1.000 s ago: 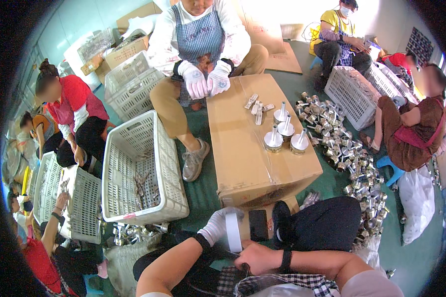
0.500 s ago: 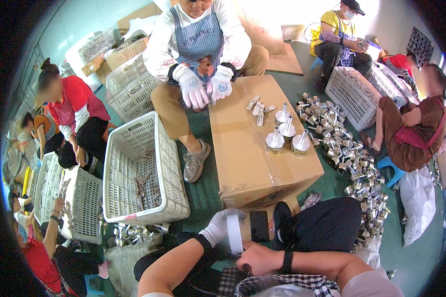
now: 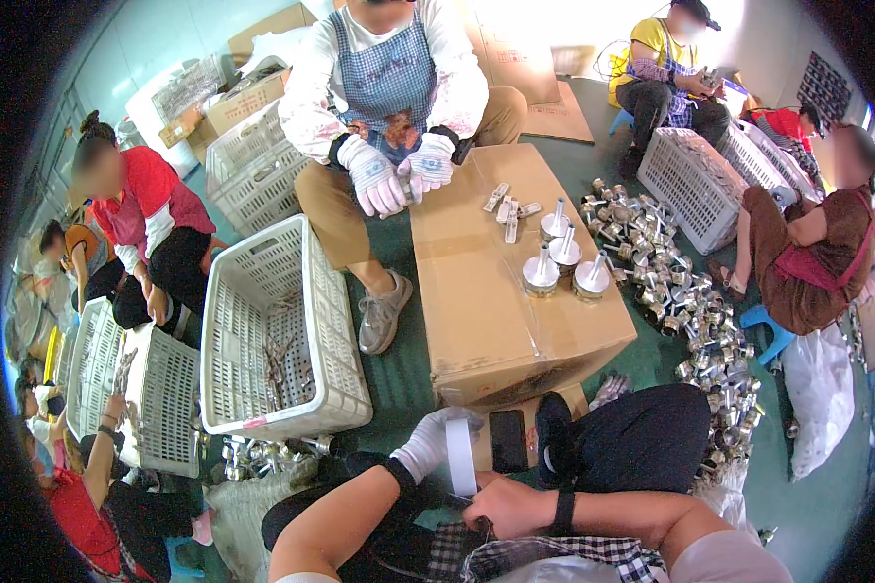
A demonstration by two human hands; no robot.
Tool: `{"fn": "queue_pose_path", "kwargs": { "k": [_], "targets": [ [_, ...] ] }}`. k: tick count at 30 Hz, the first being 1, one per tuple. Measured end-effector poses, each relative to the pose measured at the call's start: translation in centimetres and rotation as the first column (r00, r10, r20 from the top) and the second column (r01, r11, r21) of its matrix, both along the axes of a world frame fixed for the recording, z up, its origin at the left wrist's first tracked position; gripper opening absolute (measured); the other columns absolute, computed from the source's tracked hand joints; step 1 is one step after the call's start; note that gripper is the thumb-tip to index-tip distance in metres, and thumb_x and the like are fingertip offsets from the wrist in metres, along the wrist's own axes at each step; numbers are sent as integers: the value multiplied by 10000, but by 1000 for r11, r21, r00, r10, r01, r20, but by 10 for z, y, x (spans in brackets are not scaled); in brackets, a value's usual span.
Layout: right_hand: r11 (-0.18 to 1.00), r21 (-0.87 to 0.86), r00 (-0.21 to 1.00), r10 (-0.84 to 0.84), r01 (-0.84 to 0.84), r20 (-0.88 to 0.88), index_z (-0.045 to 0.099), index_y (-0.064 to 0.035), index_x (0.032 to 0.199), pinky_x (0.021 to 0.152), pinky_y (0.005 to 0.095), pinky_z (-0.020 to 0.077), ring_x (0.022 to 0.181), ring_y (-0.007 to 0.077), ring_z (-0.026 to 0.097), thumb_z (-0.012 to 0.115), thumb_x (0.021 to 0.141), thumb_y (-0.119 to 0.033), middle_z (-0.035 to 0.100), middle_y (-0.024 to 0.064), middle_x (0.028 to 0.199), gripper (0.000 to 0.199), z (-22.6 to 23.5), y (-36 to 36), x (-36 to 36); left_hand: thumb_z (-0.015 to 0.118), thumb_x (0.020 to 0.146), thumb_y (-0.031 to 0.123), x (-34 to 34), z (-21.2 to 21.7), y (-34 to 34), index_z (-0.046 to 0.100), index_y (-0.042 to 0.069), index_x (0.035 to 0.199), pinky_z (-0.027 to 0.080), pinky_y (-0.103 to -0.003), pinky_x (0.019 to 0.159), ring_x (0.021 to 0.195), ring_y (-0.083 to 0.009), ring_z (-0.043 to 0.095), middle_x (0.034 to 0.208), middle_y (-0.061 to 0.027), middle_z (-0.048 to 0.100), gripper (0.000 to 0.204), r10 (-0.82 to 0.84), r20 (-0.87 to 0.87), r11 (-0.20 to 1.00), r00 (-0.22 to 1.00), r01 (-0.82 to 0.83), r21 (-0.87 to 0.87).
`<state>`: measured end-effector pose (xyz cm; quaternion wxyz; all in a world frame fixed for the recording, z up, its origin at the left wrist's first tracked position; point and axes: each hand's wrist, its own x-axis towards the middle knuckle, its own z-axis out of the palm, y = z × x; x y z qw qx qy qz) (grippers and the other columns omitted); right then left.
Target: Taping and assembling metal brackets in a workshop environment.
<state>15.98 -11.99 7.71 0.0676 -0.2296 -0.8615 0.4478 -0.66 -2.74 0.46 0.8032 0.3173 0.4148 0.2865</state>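
My left hand (image 3: 436, 439) wears a white glove with a black cuff and hovers over my lap at the bottom middle, fingers curled. A flat white strip (image 3: 460, 457) runs down across it. My bare right hand (image 3: 508, 505), with a black band at the wrist, is closed just below and pinches the strip's lower end. A black phone (image 3: 508, 440) lies beside the strip, against the near side of a big cardboard box (image 3: 476, 291).
On the box stand several round metal parts with stems (image 3: 564, 255) and small clips (image 3: 508, 202). A person in white gloves (image 3: 399, 175) sits opposite. A white crate (image 3: 282, 340) is on my left. Loose metal parts (image 3: 695, 311) cover the floor on my right. Other workers sit around.
My hands have hardly moved. The person opposite has shifted their gloved hands slightly toward the box edge.
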Motion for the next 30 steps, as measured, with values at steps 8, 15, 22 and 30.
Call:
{"fn": "queue_pose_path", "kwargs": {
  "k": [8,15,22,30],
  "targets": [
    [1000,18,1000,1,-1,-12,637,-94,750,705,438,450,782,348,570,603,527,-112,607,142,698,227,8,1,0,554,797,127,1,-2,-2,581,-56,960,461,-393,789,844,-289,574,925,-186,615,247,19,9,1000,1000,-19,-14],
    [997,74,1000,9,-10,7,636,-91,753,711,443,446,791,350,565,604,521,-117,610,142,704,235,1,1,-1,559,790,132,2,-1,-1,578,-66,951,456,-387,794,840,-290,573,923,-181,617,256,78,19,991,997,-75,-111],
    [998,54,1000,19,-18,-11,626,-78,758,684,437,454,756,342,590,601,524,-108,609,143,699,238,-1,1,0,539,803,136,2,4,0,577,-67,967,457,-371,792,832,-280,573,911,-169,617,264,40,8,998,999,-40,-58],
    [1000,15,1000,5,-5,-12,619,-78,730,692,434,451,749,339,582,596,528,-105,605,134,681,205,3,0,0,528,806,128,1,2,-1,573,-65,971,465,-366,763,818,-274,575,898,-162,617,258,10,-20,1000,1000,-10,-13]
  ]
}}
